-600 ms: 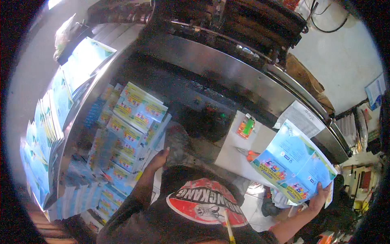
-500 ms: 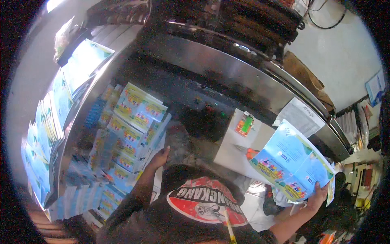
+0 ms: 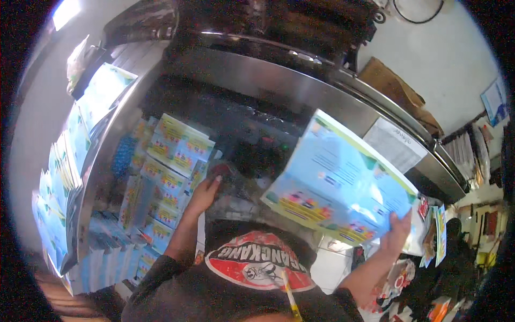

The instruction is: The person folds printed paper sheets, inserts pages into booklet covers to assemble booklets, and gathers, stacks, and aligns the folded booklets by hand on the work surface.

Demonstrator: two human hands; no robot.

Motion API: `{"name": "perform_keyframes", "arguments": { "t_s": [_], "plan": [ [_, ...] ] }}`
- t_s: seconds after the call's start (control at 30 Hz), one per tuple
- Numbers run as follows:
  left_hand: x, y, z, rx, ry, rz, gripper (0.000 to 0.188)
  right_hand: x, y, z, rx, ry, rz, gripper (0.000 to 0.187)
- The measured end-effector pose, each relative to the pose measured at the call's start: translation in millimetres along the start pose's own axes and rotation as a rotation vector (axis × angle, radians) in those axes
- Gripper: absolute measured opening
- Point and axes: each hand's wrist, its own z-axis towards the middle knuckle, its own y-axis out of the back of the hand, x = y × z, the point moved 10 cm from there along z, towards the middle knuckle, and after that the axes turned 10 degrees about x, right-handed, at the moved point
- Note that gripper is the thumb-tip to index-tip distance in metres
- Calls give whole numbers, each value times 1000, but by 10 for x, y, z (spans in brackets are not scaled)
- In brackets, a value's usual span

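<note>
Printed sheet (image 3: 340, 180), raised before the steel panel (image 3: 263, 72), its lower right corner grasped by the right hand (image 3: 396, 236), appears light, flexible, easily creased, best held by edges; grip of the left hand (image 3: 204, 196) indeterminate.

right fingers (image 3: 396, 219): partly behind sheet (image 3: 357, 185) | fine print (image 3: 332, 161): blurred | black cable (image 3: 419, 22): cut off above

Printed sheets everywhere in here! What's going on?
A person is at a metal machine, their right hand holding a blue-and-yellow printed sheet by its lower right part, in front of them. Their left hand is near stacked printed sheets of similar colours; whether it holds anything is unclear. More bluish sheets lie at the far left, beyond a metal edge.
</note>
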Motion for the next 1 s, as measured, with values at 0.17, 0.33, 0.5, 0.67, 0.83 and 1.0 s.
{"name": "perform_keyframes", "arguments": {
  "t_s": [0.17, 0.33, 0.5, 0.67, 0.83, 1.0],
  "plan": [
    [-671, 54, 262, 180, -328, -629, 57, -222, -1199, 401, 171, -23, 170, 62],
    [-1177, 375, 495, 124, -456, -535, 46, -398, -1945, 683, 176, -111, 100, 52],
    [-1380, 843, 998, -7, -406, -439, 35, -667, -2380, 1220, 258, -169, -27, 48],
    [-1394, 1201, 1542, -117, -471, -502, 31, -619, -2980, 1398, 388, -171, 210, 48],
    [-1594, 1331, 1743, -152, -405, -435, 27, -948, -2996, 1549, 346, -164, 89, 55],
    [-1588, 940, 1655, 351, -475, -1165, 53, -949, -2777, 1471, 158, -212, 152, 63]
  ]
}}
